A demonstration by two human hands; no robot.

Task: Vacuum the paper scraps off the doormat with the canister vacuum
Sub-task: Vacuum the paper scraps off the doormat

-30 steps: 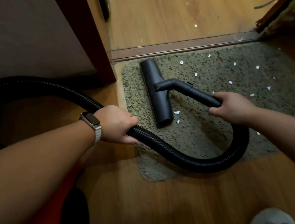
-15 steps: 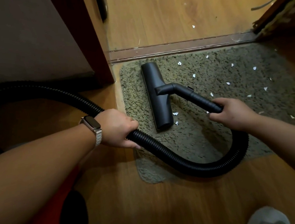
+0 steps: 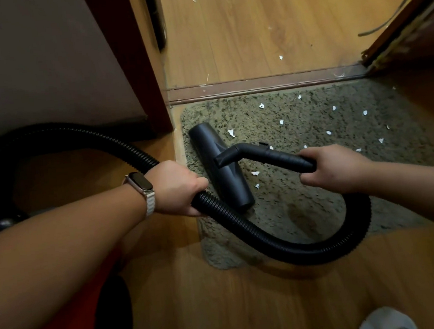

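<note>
Head view: at far left the ribbed black hose [image 3: 77,136] arcs over the wooden floor [image 3: 249,305], above a red and black body [image 3: 67,321] in the lower corner. The left hand [image 3: 178,187], with a watch [image 3: 140,184] on its wrist, has its fingers wrapped round the hose just off the doormat's left edge. Beyond it stands a dark red door frame [image 3: 134,66].

The flat floor nozzle [image 3: 218,164] lies on the left part of the grey-green doormat [image 3: 311,119]. Its long axis runs from the far end, near the threshold strip [image 3: 256,84], back toward the person, with the near end angled slightly right. Its neck points right into the rigid tube [image 3: 275,156], which slopes across to the right hand [image 3: 334,169]; that hand is closed round the tube's end.

From there the hose loops toward the person and back left to the other hand. White paper scraps [image 3: 231,132] lie right of the nozzle, most across the far right of the mat, a few on the floor past the threshold. A pale sock [image 3: 384,320] shows at bottom right.
</note>
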